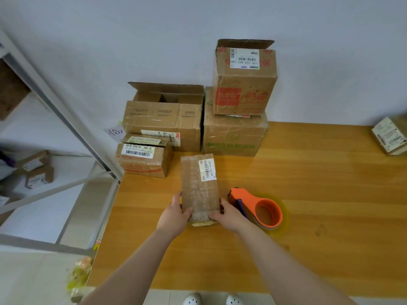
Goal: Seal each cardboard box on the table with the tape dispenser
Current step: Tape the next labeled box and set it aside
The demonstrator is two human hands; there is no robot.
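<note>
- Head view, down onto a light-brown wooden tabletop (308, 172); centred on one small, flat, brown cardboard box (199, 188) with a white barcode label, lying lengthwise mid-table, closer to the left edge than the right.
- Gripped at its near end from both sides: left hand (176, 213) with fingers curled against the left wall and thumb over the top face, right hand (229, 213) mirrored on the right wall.
- Looked like squaring the box up ahead of taping; worn clear tape on its top face, no fresh strip evident.
- Would next call for freeing the right hand to take up the orange plastic tape dispenser (257, 209), just beside that hand on its right, while steadying the box with the left.
- Counted further brown cartons (233, 135) stacked along the far edge, among them an open-topped carton (163, 122), plus a labelled carton (389, 135) at the right edge, apparently waiting their turn.
</note>
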